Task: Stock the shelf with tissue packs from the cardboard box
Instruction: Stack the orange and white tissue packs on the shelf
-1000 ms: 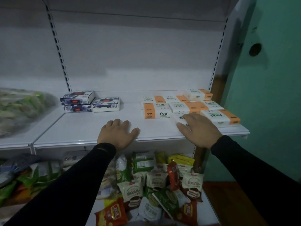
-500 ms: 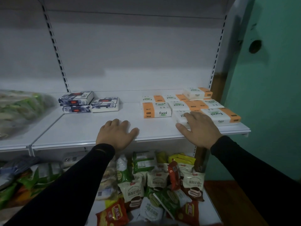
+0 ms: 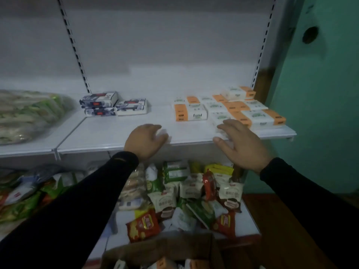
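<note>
Both hands are seen at the front edge of the white shelf [image 3: 116, 131]. The left hand [image 3: 144, 141] is laid at the shelf's front lip with the fingers loosely bent over the edge; nothing is gripped by it, though the fingertips are blurred. The right hand [image 3: 240, 143] is held with its fingers spread and relaxed, the fingertips at the near end of the frontmost orange-and-white tissue pack [image 3: 223, 118]; whether the pack is actually touched cannot be told, and it is not gripped. The remaining orange-and-white tissue packs [image 3: 254, 116] are laid flat in rows just beyond that hand, toward the shelf's right end. Three dark-printed tissue packs [image 3: 114, 104] are stacked and set side by side further left on the same shelf, well apart from both hands. The cardboard box [image 3: 165, 251] is seen at the bottom edge, below the arms, with more packs inside. Snack packets [image 3: 194, 195] are piled on the lower shelf.
</note>
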Motion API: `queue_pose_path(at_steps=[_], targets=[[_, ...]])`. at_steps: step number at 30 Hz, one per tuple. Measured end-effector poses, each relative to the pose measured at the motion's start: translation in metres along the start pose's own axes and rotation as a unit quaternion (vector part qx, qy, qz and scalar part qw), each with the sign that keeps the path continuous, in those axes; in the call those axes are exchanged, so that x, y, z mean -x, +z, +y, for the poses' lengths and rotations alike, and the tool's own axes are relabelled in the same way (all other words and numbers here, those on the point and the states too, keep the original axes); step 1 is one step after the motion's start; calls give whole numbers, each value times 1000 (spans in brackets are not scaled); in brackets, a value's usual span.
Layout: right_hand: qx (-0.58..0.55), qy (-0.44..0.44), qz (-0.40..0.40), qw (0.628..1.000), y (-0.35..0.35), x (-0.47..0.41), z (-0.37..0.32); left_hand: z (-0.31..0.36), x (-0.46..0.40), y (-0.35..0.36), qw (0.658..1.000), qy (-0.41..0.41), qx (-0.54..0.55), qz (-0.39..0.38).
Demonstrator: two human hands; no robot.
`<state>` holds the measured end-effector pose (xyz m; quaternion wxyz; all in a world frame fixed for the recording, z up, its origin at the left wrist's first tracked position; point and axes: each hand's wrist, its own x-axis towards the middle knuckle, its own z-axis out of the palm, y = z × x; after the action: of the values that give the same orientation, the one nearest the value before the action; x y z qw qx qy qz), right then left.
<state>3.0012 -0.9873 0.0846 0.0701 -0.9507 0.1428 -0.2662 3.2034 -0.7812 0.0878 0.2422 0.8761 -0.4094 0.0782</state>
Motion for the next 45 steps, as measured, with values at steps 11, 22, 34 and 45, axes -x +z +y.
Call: queue_pose_path(at_steps=[11,22,34,45], targets=[[-144,8,-160,977,106,147,-79,-46,197,63,989,-73,103,-77],[-219,143,-479,838,288,220,-146,-148,317,193,895,-283,109,-326],[-334,287,-547,712,412,231,-192,-172,350,246,857,-341,40,-384],[-422,495,-441,618,410,273,-194,-158,363,231,844,-301,63,-440]])
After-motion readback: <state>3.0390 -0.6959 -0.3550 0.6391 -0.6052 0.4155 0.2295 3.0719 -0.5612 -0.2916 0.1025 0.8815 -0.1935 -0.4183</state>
